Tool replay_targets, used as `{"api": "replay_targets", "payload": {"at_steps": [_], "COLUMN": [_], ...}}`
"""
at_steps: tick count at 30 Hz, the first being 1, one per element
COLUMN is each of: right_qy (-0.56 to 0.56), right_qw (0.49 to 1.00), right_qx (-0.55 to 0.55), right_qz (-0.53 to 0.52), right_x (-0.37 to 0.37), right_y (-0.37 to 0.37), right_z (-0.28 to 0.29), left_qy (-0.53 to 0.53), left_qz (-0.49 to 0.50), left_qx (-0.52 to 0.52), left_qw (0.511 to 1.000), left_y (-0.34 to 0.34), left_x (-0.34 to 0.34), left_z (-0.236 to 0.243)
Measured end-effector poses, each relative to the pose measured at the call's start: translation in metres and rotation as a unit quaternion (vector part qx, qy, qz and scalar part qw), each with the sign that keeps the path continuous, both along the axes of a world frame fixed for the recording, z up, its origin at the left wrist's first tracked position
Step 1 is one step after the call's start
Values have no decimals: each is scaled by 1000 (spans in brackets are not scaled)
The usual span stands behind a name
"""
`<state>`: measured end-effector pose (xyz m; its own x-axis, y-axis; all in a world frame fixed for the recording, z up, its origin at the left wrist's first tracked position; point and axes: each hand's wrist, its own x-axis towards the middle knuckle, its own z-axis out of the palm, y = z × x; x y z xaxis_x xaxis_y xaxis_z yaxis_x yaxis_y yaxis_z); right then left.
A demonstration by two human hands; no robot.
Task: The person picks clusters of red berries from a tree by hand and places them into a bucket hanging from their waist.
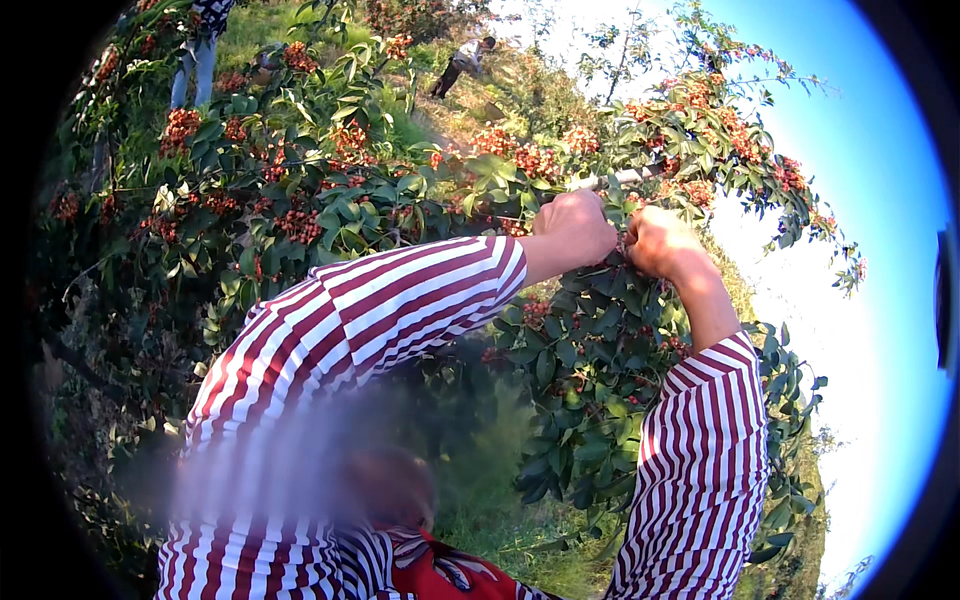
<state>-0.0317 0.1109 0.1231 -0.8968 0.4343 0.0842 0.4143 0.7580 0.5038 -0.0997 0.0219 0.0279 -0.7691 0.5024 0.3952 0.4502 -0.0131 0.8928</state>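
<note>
My left hand (580, 227) reaches into a leafy branch, its back toward me and its fingers curled, hiding what they grip. My right hand (655, 243) is just beside it on the right, fingers bent closed among the leaves; what is in them is also hidden. Red berry clusters (535, 160) grow on the branches around both hands. A pale branch or stick (630, 176) crosses just above them, and dark green leaves (585, 330) hang below. My striped sleeves come up from the lower edge.
Dense berry-laden shrubs (300, 225) fill the left and middle. At the upper left stands a person in pale trousers (195, 70); another person (463, 63) is farther back on the grassy slope (420, 120). Bright sky lies to the right. A blurred smear covers part of the lower left.
</note>
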Motion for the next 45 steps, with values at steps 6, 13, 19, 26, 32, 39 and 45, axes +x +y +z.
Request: {"api": "replay_targets", "payload": {"at_steps": [6, 13, 19, 26, 32, 39, 45], "right_qy": [66, 37, -166, 29, 36, 142, 93], "right_qw": [994, 997, 985, 989, 980, 964, 995], "right_qx": [43, 53, -31, 145, 146, 65, 7], "right_qz": [80, 38, -42, -7, 128, 217, 44], "right_x": [14, 21, 20, 28, 18, 10, -11], "right_y": [-2, -10, -22, -23, -27, -1, 3], "right_z": [-17, -12, 6, -27, -41, -29, -9], "left_qy": [-154, 245, 236, 237, 126, -105, -201], "left_qz": [-159, -84, -61, -136, -227, -280, -319], "left_qx": [-60, -256, -121, -129, -71, -71, -41], "left_qw": [973, 931, 962, 953, 963, 952, 925], "left_y": [25, 15, 4, 14, 27, 21, 1], "left_x": [-8, -27, -36, -35, -54, -51, -40], "left_z": [-11, -15, 4, -5, -18, -16, -3]}}
